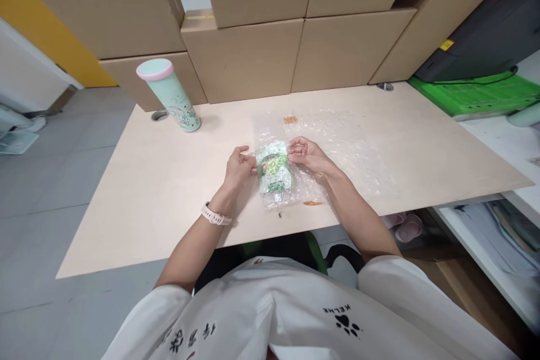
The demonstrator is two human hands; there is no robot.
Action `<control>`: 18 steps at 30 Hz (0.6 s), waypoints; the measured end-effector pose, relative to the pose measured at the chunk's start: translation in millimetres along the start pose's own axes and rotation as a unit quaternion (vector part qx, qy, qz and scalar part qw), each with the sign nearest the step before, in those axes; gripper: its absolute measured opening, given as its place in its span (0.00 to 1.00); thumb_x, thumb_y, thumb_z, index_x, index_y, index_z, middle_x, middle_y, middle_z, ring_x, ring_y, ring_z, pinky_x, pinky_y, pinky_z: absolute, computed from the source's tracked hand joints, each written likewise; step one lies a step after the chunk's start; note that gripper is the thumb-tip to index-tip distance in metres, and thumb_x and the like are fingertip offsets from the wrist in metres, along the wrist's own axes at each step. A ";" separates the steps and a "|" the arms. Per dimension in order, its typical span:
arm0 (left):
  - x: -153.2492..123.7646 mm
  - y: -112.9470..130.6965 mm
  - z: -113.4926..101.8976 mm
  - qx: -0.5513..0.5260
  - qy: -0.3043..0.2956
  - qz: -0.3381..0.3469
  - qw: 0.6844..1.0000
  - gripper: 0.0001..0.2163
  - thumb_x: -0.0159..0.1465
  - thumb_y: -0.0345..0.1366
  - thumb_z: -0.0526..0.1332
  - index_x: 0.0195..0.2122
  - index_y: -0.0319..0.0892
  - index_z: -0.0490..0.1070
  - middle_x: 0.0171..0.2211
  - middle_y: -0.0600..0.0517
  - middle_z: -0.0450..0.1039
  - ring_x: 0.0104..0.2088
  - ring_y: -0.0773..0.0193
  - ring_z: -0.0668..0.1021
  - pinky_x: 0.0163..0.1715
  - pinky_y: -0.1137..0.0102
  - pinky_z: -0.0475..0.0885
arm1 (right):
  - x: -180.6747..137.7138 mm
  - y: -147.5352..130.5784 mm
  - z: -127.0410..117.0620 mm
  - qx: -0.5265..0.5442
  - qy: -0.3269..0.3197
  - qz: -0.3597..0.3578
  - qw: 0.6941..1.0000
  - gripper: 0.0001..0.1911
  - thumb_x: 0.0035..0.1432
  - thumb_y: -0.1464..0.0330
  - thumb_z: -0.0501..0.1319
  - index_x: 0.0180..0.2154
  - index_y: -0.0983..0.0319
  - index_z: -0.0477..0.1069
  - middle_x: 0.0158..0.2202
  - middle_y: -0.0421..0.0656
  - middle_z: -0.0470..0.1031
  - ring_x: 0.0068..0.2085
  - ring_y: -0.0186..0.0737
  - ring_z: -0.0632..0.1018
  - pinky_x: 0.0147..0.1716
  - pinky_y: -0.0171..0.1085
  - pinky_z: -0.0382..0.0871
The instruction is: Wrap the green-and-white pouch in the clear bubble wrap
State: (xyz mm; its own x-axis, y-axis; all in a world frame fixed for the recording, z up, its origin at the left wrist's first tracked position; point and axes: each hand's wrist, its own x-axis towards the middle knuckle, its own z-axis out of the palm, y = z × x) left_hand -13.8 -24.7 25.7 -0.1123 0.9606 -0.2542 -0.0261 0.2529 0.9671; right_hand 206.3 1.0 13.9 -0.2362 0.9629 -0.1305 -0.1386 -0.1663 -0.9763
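Left hand [238,166] grip pinched on wrapped green item [274,171] at its 9 o'clock edge, right hand [306,154] grip pinched at 2 o'clock, item mid-table [147,191] on bubble wrap [354,146], tumbler [169,94] at 10 o'clock.

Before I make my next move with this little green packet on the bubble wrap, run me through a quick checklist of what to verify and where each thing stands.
1. Left hand on the green packet: ok, fingertips meet its left edge.
2. Right hand on the packet: ok, fingers pinch at its upper right edge.
3. Packet lying on the bubble wrap: ok, the sheet is spread under it on the table.
4. Packet fully wrapped: cannot tell, the clear layers blur together.
5. Tumbler out of the way: ok, upright at the far left, apart from both hands.
6. Tape pieces: cannot tell, two small orange bits lie on the wrap.
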 end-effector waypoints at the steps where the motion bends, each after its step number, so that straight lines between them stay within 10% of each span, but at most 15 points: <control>1: 0.2 -0.6 -0.3 0.003 -0.002 0.001 1.000 0.19 0.57 0.23 0.62 0.49 0.42 0.64 0.31 0.54 0.69 0.30 0.67 0.77 0.30 0.69 0.77 | -0.6 -0.9 -0.9 -0.002 -0.003 -0.002 1.000 0.25 0.35 0.67 0.75 0.37 0.59 0.68 0.29 0.35 0.74 0.29 0.32 0.75 0.32 0.36 0.71; 12: 2.9 -4.6 -0.4 0.000 0.000 0.004 1.000 0.16 0.58 0.24 0.62 0.47 0.40 0.66 0.28 0.55 0.69 0.28 0.67 0.76 0.29 0.70 0.75 | 0.8 -0.2 7.0 -0.083 0.034 -0.080 0.993 0.28 0.38 0.64 0.73 0.42 0.58 0.65 0.32 0.35 0.73 0.28 0.31 0.71 0.31 0.35 0.68; 18: 2.1 -4.0 0.6 -0.021 -0.001 -0.003 1.000 0.17 0.56 0.25 0.62 0.46 0.42 0.67 0.28 0.57 0.68 0.27 0.69 0.75 0.29 0.71 0.75 | -4.7 3.5 1.5 -0.311 0.096 -0.128 0.937 0.08 0.48 0.67 0.66 0.34 0.60 0.74 0.26 0.36 0.69 0.26 0.33 0.69 0.29 0.34 0.64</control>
State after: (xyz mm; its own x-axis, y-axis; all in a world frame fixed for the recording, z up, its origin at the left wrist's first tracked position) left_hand -13.3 -23.6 21.3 -0.1103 0.9595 -0.2592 -0.0682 0.2528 0.9651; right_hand 205.5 -4.4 11.4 -0.0868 0.9847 0.1514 0.4334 0.1741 -0.8842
